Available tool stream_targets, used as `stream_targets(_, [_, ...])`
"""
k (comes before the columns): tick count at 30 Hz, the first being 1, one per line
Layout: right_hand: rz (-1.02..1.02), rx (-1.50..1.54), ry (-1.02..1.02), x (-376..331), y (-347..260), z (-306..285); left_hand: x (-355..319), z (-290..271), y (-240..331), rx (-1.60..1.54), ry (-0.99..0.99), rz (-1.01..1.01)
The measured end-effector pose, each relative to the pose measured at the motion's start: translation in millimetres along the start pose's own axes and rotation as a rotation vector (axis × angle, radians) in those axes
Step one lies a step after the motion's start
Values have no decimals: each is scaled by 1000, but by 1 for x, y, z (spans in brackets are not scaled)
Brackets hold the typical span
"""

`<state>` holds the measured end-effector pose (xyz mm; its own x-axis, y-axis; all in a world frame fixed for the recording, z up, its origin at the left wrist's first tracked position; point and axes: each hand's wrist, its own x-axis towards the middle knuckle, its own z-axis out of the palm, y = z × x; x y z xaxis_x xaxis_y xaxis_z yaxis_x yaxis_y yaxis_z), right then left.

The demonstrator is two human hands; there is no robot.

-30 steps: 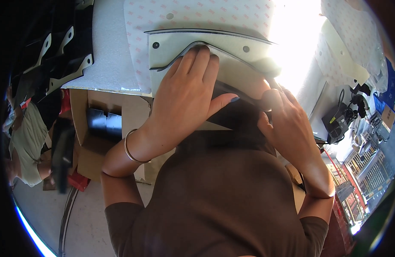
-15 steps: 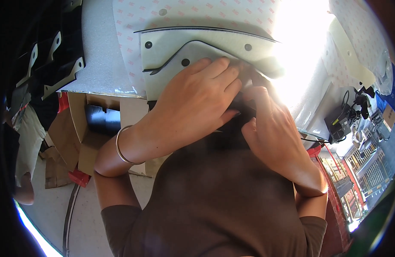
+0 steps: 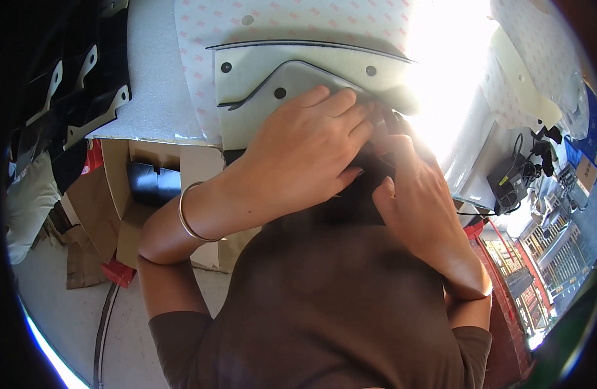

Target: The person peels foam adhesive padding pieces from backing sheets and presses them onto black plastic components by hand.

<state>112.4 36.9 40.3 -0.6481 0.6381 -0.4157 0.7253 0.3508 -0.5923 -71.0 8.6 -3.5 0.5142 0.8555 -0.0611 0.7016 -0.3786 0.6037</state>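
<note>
A pale, flat panel (image 3: 263,61) with round dark holes and a thin black far edge lies on the worktop in front of me. Over its near part sits a grey curved piece (image 3: 305,79) with a black wavy edge and one dark hole. My left hand (image 3: 311,146) rests on this piece, its fingers stretched over the surface and its thumb apart, nearer my body. Beside it my right hand (image 3: 412,178) is closed, fingers bent in against the left fingertips. Whatever the right fingers pinch is hidden by the hands and the glare.
White backing sheet (image 3: 211,29) with faint red print covers the worktop. Black brackets (image 3: 94,117) stand at far left, above an open cardboard box (image 3: 117,188). A black power adapter (image 3: 507,185) with cables sits at the right edge. Another pale panel (image 3: 520,78) lies at far right.
Both my hands have shifted slightly right and stay on the grey piece. At far left, another person's hand has gone out of view and the pale cloth there has moved.
</note>
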Motion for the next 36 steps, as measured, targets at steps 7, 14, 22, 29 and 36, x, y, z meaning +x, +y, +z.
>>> stream_targets(7, [42, -41, -12, 7, -4, 1, 8, 4, 9, 23, -12, -77])
stream_targets(14, [28, 15, 5, 1, 5, 1, 5, 9, 9, 155, 38, -21])
stream_targets(22, [-6, 17, -11, 8, 1, 3, 7, 3, 12, -30, 10, -112])
stream_targets(29, [-61, 61, 65, 6, -2, 10, -5, 4, 11, 90, 52, -106])
stream_targets(36, [-43, 31, 13, 16, -11, 7, -2, 0, 10, -49, 27, -172])
